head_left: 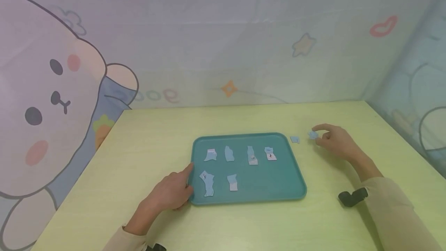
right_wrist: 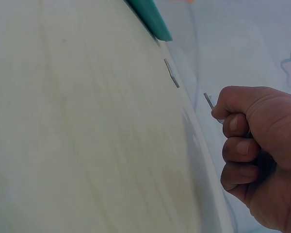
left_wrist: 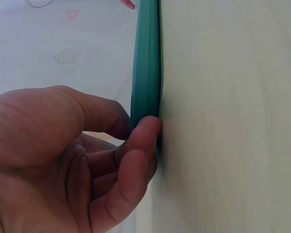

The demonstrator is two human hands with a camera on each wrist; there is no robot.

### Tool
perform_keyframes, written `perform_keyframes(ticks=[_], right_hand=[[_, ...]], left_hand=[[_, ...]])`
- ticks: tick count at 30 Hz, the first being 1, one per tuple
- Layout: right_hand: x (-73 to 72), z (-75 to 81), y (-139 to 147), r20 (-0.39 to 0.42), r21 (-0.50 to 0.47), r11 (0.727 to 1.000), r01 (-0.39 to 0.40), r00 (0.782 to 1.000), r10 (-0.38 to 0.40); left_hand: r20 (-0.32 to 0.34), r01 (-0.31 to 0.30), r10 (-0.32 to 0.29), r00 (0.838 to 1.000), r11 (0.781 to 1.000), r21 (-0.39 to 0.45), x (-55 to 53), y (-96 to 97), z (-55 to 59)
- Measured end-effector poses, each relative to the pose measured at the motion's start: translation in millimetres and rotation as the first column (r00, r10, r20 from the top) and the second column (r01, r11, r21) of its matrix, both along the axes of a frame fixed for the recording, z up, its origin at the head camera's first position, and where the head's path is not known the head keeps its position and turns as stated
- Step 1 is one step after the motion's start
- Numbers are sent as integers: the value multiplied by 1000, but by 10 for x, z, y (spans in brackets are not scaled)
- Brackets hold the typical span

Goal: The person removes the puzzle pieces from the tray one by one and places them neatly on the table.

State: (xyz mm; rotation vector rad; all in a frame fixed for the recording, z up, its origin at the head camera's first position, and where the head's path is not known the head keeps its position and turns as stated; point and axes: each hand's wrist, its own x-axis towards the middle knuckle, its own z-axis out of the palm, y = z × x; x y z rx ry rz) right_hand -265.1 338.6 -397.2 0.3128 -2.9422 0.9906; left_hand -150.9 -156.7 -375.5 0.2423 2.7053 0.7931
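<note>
My left hand [head_left: 173, 189] holds the left rim of a green tray [head_left: 265, 181], its thumb and fingers [left_wrist: 144, 133] at the edge. Several torn light-blue paper pieces lie on the tray in two rows, some with white parts, among them a long piece [head_left: 208, 184] and a narrow piece [head_left: 229, 153]. To the right of the tray, my right hand [head_left: 337, 141] pinches a small light-blue paper piece [head_left: 313, 135] between thumb and index finger, raised above the table in the right wrist view. Another small paper piece [head_left: 295, 139] lies on the table between that hand and the tray.
The pale wooden table [head_left: 244, 227] surrounds the tray. Behind it hangs a printed cloth [head_left: 209, 49] with a large cartoon bear, hearts and stars, which also covers the right side. A black wrist device [head_left: 352, 197] sits by the right sleeve.
</note>
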Motion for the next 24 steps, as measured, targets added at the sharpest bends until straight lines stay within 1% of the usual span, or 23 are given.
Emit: perform_keyframes(ticks=[6,16,24], right_hand=[[-8,-15,5,18,18,1000,3,1000,-4],[-26,-5,-7,21,24,1000,-17,1000,16],[-66,-49,-4,25,45,998,-35,999,34]], left_hand=[[1,3,-3,1000,1000,-8,9,-11,5],[-1,3,-3,1000,1000,-4,-8,-10,-12],[-8,15,-15,1000,1000,-12,-7,-19,-14]])
